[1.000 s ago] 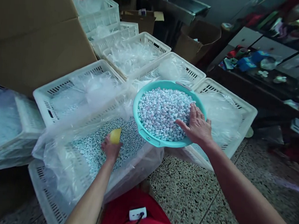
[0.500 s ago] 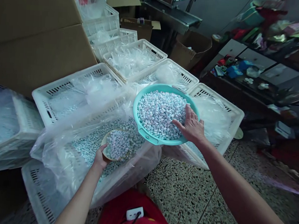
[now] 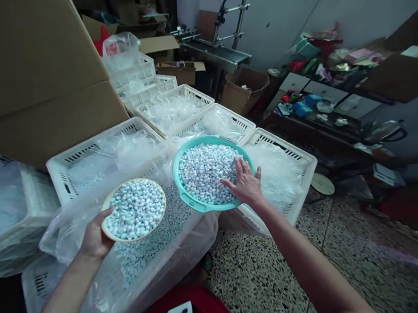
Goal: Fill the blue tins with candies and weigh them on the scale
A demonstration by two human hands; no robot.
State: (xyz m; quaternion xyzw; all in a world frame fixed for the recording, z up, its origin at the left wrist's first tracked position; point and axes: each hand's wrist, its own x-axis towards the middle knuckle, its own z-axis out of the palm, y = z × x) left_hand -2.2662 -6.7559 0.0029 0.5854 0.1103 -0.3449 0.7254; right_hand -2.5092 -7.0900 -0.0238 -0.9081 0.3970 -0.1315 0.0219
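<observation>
My left hand (image 3: 97,234) is closed on the rim of a yellowish bowl (image 3: 164,209), which is heaped with small white and pale-blue pieces like tablets or candies (image 3: 135,208). The bowl is raised above a plastic-lined crate holding more such loose pieces (image 3: 144,261). Ahead and to the right sits a turquoise basin (image 3: 195,204) filled with similar pieces. My right hand (image 3: 245,181) lies with fingers spread on the pieces at the basin's right side, gripping nothing.
White crates with plastic film (image 3: 279,172) stand around the basin. A big cardboard sheet or box (image 3: 51,71) rises at left. Behind are a small conveyor (image 3: 218,53) and an open carton (image 3: 243,90). A cluttered cabinet (image 3: 322,95) and a round stool (image 3: 322,184) are at right.
My left hand has lifted the filled bowl up and to the left out of the loose pieces. My right hand still rests in the basin. The view has tilted up and shifted right.
</observation>
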